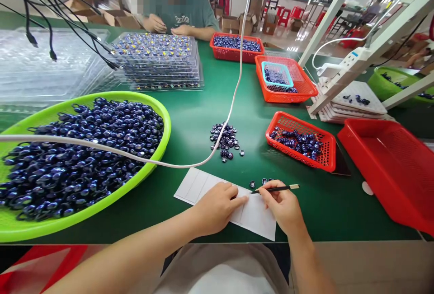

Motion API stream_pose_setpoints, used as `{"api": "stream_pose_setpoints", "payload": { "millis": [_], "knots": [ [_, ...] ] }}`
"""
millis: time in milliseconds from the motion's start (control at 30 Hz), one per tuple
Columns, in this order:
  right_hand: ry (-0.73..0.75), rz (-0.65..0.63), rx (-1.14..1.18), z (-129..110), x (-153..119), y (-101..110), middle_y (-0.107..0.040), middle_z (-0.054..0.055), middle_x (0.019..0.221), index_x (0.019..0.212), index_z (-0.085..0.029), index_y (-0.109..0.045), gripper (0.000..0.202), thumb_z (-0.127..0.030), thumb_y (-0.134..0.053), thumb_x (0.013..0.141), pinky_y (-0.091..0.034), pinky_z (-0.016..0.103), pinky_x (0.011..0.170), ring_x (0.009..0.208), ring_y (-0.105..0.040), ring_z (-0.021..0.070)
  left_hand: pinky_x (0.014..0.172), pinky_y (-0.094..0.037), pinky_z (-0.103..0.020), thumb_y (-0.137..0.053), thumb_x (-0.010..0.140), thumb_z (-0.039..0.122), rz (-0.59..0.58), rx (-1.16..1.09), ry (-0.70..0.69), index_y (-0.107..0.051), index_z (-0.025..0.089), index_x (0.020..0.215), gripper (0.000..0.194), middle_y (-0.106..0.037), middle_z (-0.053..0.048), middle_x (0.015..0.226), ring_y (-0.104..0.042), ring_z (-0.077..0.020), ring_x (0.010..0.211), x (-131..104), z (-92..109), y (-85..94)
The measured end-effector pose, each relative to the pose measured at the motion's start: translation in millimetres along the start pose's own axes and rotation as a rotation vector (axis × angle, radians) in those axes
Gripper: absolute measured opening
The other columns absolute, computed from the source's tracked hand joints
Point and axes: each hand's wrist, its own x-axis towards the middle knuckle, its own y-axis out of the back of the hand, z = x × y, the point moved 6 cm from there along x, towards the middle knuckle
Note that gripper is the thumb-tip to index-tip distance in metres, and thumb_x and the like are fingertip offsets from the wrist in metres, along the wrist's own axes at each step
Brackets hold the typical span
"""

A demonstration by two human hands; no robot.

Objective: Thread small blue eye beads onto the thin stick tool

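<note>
My right hand [284,206] is closed around a slim black pen [280,189] with a pale end. The pen's tip is at the upper edge of a white sheet of paper [257,217] with ruled lines, lying askew near the table's front edge. Pressed on the middle of this sheet is my left hand [217,206], its fingers mostly curled and the index finger reaching toward the pen tip. A few small dark shiny pieces [252,184] lie just beyond the paper, partly hidden by my right hand. Farther off is a loose pile of similar pieces [224,137].
A green basket [166,127] heaped with dark blue looped pieces fills the left. A white cable [190,166] hangs across the table. Red baskets [330,149] and a red tray [373,167] stand right. Stacked clear trays [162,72] sit before another person [196,5].
</note>
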Motion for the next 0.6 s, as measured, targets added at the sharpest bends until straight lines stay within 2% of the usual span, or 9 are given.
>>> {"api": "stream_pose_setpoints", "payload": {
  "millis": [133,300,600],
  "knots": [
    [-0.014,-0.043,0.002,-1.4,3.1,-2.0,-0.061,-0.001,0.065,0.084,-0.019,-0.064,0.031,-0.049,-0.07,0.086,-0.046,0.024,0.051,0.052,-0.057,0.0138,0.067,-0.04,-0.035,-0.046,0.088,0.01,0.007,-0.005,-0.004,-0.058,0.018,0.124,0.038,-0.057,-0.009,0.089,-0.049,-0.0223,0.076,0.0,-0.1,0.6],
    [-0.037,-0.032,0.014,1.7,3.0,-0.6,-0.061,0.0,0.067,0.084,-0.02,-0.065,0.032,-0.051,-0.072,0.084,-0.047,0.024,0.049,0.052,-0.055,0.0139,0.067,-0.04,-0.036,-0.047,0.087,0.01,-0.007,-0.009,-0.007,-0.057,0.018,0.125,0.04,-0.057,-0.008,0.089,-0.049,-0.0229,0.077,1.3,0.2,1.7],
    [-0.042,0.069,0.042,-1.1,0.0,6.6,-0.061,0.0,0.061,0.082,-0.019,-0.065,0.034,-0.051,-0.075,0.082,-0.041,0.024,0.045,0.048,-0.051,0.0128,0.067,-0.041,-0.036,-0.047,0.087,0.01,-0.028,-0.005,-0.002,-0.059,0.017,0.124,0.04,-0.059,-0.009,0.088,-0.051,-0.0237,0.077,1.6,-0.9,-0.3]
  ]
}}
